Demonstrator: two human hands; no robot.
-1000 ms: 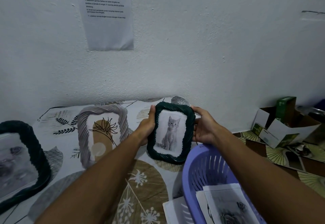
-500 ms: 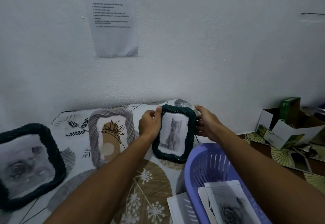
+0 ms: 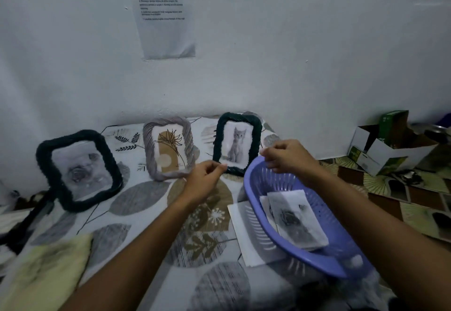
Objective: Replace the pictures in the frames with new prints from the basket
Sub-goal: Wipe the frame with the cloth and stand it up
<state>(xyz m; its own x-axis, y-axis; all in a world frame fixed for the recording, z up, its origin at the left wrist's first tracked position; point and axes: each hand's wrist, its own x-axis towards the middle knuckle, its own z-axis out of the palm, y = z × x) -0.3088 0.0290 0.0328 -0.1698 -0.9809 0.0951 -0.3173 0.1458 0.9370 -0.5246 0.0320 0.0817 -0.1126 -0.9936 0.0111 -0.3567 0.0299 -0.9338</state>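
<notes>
White plaster wall (image 3: 292, 66) backs a leaf-patterned cloth (image 3: 136, 198) where three frames stand leaning in a row. At right, the dark green frame (image 3: 238, 143) holds a grey kitten print, its lower edge partly hidden behind both hands and the basket rim. The left hand (image 3: 203, 180) hovers just in front of that frame's lower left corner, fingers loosely curled, thumb and forefinger close together and holding nothing visible. The right hand (image 3: 286, 157) hangs above the far rim of the purple basket (image 3: 314, 259), fingers bent downward and apart, gripping nothing; whether the fingertips touch the rim cannot be told. Inside the basket lie white prints (image 3: 296, 218), the top one showing a dark, blurred rose-like picture. A white sheet (image 3: 246, 235) lies half under the basket's left side. The grey rope frame (image 3: 168, 148) in the middle shows a line-drawn flower; the large dark frame (image 3: 79, 169) at left shows a smudged grey rose. A taped paper notice (image 3: 166, 18) hangs on the wall, its text too small to read. Open cardboard boxes (image 3: 390, 147) sit at far right, and a blurred yellow cloth (image 3: 41, 274) is cut off at bottom left.
</notes>
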